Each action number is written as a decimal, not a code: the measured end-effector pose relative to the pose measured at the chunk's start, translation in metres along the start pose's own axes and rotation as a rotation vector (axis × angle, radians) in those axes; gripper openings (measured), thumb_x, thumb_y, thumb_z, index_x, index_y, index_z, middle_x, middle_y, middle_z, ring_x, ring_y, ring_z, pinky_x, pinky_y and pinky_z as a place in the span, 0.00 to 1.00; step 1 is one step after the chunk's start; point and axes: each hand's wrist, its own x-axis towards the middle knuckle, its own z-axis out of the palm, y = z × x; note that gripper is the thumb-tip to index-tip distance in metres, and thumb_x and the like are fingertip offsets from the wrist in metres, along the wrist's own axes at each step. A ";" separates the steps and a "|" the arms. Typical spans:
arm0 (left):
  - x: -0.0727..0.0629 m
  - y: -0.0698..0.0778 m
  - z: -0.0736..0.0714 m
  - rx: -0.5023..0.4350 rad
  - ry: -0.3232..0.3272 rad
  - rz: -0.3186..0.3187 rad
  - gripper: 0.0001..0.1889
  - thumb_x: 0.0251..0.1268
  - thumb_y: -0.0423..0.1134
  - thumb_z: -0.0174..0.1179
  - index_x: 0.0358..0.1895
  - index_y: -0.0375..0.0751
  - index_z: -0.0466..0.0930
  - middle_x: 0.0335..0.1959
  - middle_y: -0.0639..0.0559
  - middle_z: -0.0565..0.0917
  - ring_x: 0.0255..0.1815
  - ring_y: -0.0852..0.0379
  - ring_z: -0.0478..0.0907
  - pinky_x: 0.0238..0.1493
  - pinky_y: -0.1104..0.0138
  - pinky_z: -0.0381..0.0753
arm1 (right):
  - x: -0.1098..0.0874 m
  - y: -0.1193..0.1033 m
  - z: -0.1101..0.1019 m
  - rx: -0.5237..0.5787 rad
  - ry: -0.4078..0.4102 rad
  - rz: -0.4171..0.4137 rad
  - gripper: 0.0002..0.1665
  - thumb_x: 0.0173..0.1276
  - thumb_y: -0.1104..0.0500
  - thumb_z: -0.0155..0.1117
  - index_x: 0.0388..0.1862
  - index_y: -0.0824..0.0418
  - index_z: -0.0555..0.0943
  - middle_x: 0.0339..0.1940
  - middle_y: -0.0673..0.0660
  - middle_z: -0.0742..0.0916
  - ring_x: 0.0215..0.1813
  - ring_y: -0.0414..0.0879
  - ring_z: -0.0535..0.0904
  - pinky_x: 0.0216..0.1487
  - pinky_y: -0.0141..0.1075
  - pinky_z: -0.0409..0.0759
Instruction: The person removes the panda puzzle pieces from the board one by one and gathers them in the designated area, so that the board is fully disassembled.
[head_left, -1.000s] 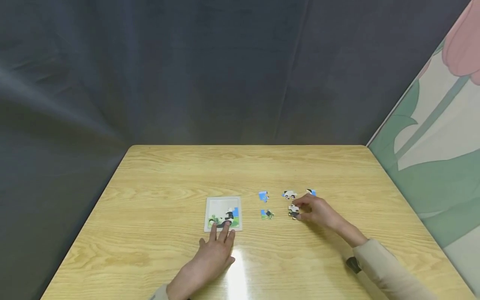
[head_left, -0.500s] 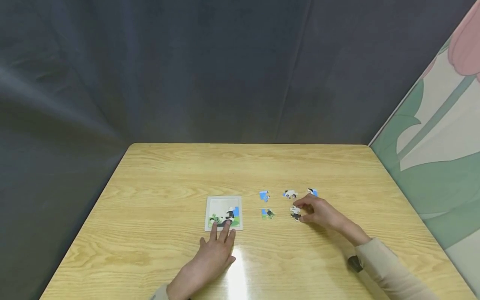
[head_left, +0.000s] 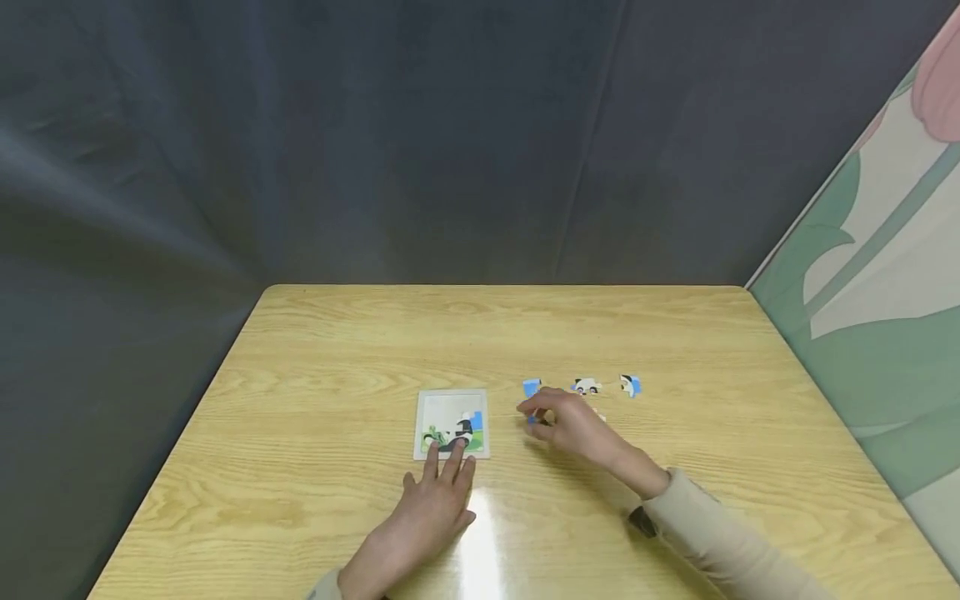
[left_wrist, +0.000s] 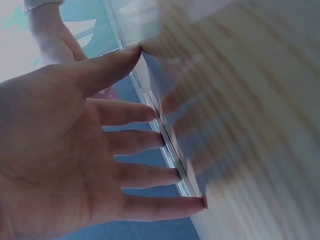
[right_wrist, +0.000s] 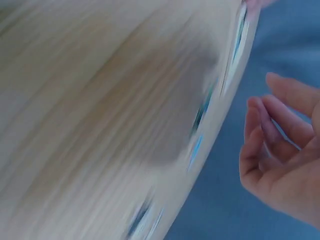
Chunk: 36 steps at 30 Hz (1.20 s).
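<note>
A white square puzzle tray [head_left: 452, 395] lies left of centre on the table, its lower part filled with panda picture pieces. My left hand [head_left: 431, 508] rests at its near edge, fingers straight and spread, fingertips on the rim and lower pieces. My right hand [head_left: 573, 425] hovers just right of the tray, over a blue-and-green jigsaw piece [right_wrist: 202, 112] that it mostly covers in the head view. In the right wrist view its fingers are loosely bent, the thumb stands apart, and nothing is between them. A black-and-white jigsaw piece [head_left: 600, 414] is largely hidden behind that hand.
Behind the right hand lie a blue jigsaw piece [head_left: 532, 385], a panda-face piece [head_left: 586, 386] and a white-and-blue piece [head_left: 632, 385]. The wooden table [head_left: 300, 375] ends at a dark curtain [head_left: 420, 167], with a flower-patterned panel [head_left: 885, 317] on the right.
My right hand has let go of the black-and-white jigsaw piece and moved left to the blue-and-green one. My left hand stays at the tray.
</note>
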 end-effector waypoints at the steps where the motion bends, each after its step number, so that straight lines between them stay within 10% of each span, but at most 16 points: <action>1: 0.000 0.000 -0.001 -0.001 0.002 0.003 0.35 0.62 0.52 0.62 0.68 0.35 0.67 0.72 0.35 0.62 0.66 0.26 0.61 0.40 0.37 0.78 | 0.006 -0.006 0.007 -0.014 -0.007 -0.016 0.16 0.57 0.68 0.71 0.46 0.67 0.83 0.41 0.58 0.86 0.41 0.50 0.82 0.42 0.39 0.82; 11: 0.000 0.002 -0.006 -0.029 0.016 0.003 0.33 0.63 0.52 0.62 0.67 0.37 0.69 0.72 0.37 0.62 0.68 0.28 0.60 0.47 0.35 0.75 | 0.040 -0.020 0.048 -0.197 0.007 -0.066 0.18 0.55 0.63 0.74 0.46 0.64 0.85 0.44 0.57 0.87 0.42 0.50 0.79 0.43 0.40 0.80; 36: 0.004 0.013 -0.005 0.103 0.012 0.019 0.32 0.60 0.54 0.62 0.64 0.39 0.73 0.69 0.36 0.66 0.62 0.27 0.67 0.40 0.41 0.81 | 0.039 -0.023 0.056 -0.254 0.020 -0.058 0.16 0.52 0.65 0.75 0.42 0.63 0.86 0.40 0.55 0.87 0.38 0.48 0.79 0.39 0.38 0.79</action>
